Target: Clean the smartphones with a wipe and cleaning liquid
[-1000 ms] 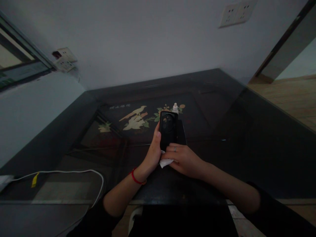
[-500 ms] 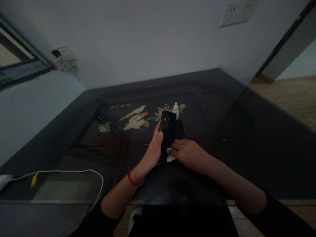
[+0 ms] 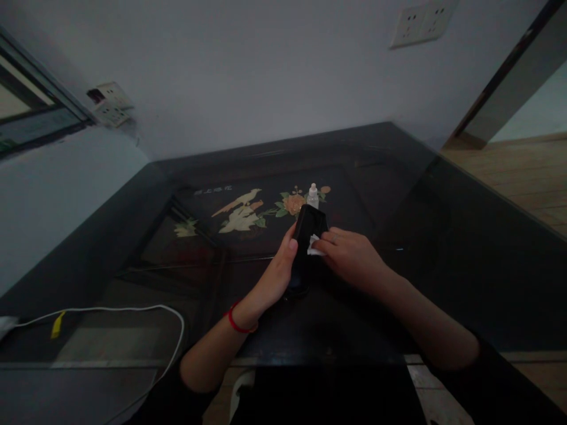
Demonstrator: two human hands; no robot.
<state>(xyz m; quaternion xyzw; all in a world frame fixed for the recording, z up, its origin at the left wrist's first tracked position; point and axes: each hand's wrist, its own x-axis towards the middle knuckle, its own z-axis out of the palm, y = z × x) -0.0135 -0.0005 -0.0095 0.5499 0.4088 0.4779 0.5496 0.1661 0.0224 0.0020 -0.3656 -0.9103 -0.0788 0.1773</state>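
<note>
A black smartphone (image 3: pixel 302 251) is gripped in my left hand (image 3: pixel 280 270), tilted upright over the dark table, the thumb along its left edge. Pinched in the fingers of my right hand (image 3: pixel 352 255) is a crumpled white tissue (image 3: pixel 315 245), which lies against the phone's surface at its right side. Behind the top of the phone stands a small clear dropper bottle (image 3: pixel 312 197) with a white top; its base is hidden by the phone.
The glossy dark table (image 3: pixel 425 260) bears a bird-and-flower picture (image 3: pixel 241 218). A white cable (image 3: pixel 119 308) with a yellow tag (image 3: pixel 57 324) runs along the left front. Wall sockets (image 3: pixel 423 25) are on the back wall, and others (image 3: pixel 113 105) near the window.
My right hand has slid the tissue up along the phone, away from its lower part. The phone has tilted and shifted slightly right in my left hand.
</note>
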